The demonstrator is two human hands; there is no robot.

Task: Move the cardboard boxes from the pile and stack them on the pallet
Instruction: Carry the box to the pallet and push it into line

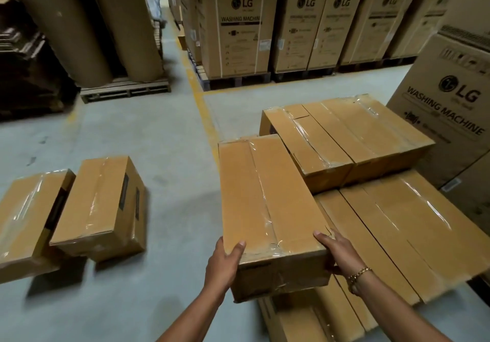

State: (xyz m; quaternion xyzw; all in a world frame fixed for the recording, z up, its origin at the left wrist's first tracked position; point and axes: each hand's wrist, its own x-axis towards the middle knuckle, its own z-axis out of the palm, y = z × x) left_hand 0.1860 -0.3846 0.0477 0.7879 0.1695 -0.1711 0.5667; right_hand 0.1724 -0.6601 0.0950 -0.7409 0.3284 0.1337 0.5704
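Under the held box (pixel 270 203), the hands (pixel 221 270) (pixel 335 252) have fingers mostly hidden

Long tape-sealed cardboard box (pixel 267 195) held level at left edge of the stack of boxes (pixel 392 217). Two loose boxes (pixel 98 203) lie tilted on the floor, left

**Washing-machine cartons line a warehouse aisle**

Tall cartons (pixel 240 25) printed "LG Washing Machine" stand in rows on dark pallets along the far side of a grey concrete floor (pixel 132 134). One more such carton (pixel 450 118) stands close at right. A yellow painted line (pixel 202 108) runs down the floor. At left, two large brown paper rolls (pixel 61 23) stand on a wooden pallet (pixel 124 89), beside dark stacks of flattened cardboard (pixel 23 71).
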